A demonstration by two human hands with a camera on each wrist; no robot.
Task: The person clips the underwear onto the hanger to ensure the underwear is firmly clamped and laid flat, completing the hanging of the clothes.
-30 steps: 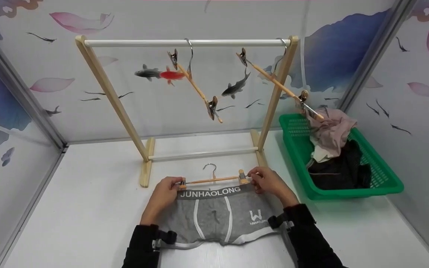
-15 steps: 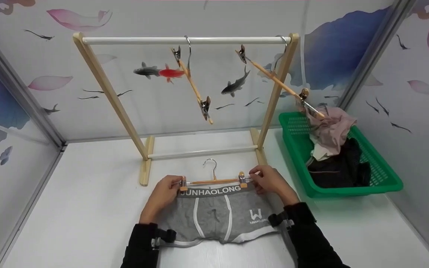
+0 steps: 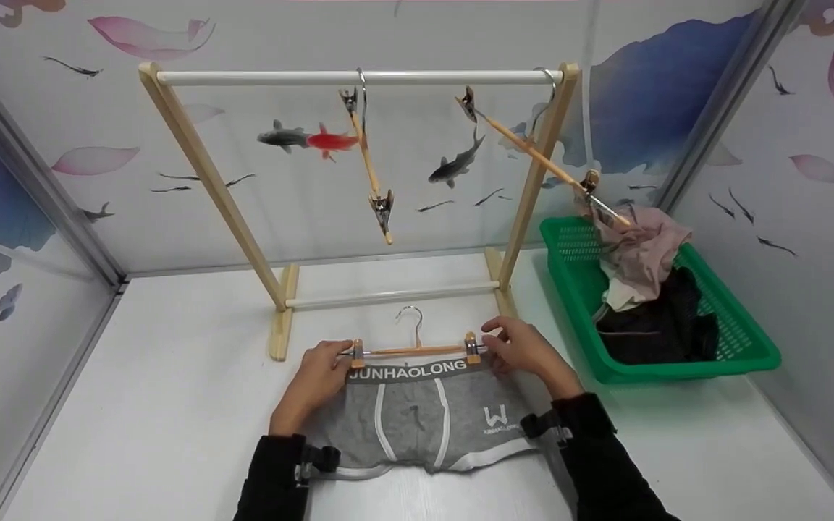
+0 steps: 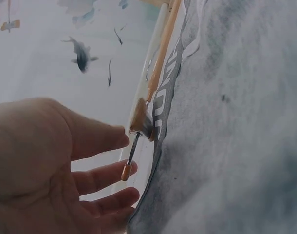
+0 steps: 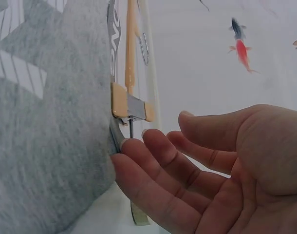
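Grey boxer briefs [image 3: 413, 423] lie front up on the white table, lettered waistband toward the rack. Along the waistband lies an orange clip hanger [image 3: 417, 352], its metal hook pointing at the rack. The hanger's left clip [image 3: 357, 354] and right clip [image 3: 472, 349] sit at the waistband edge. My left hand [image 3: 321, 376] is beside the left clip; in the left wrist view its thumb tip is close to the clip, with fingers behind the rod's orange end tip [image 4: 126, 172]. My right hand [image 3: 525, 354] is off the right clip [image 5: 131, 105], thumb raised apart, fingertips at the fabric's edge.
A wooden rack [image 3: 207, 181] with a white top bar [image 3: 272, 77] stands behind. Two more clip hangers hang from it, a middle hanger [image 3: 366, 155] and a right hanger [image 3: 533, 152]. A green basket [image 3: 569, 304] on the right holds pink cloth [image 3: 645, 250] and dark cloth [image 3: 656, 329].
Both clips have tipped down onto the waistband edge. My right thumb and fingers have come apart at the right clip. The middle hanger on the rack has swung round slightly.
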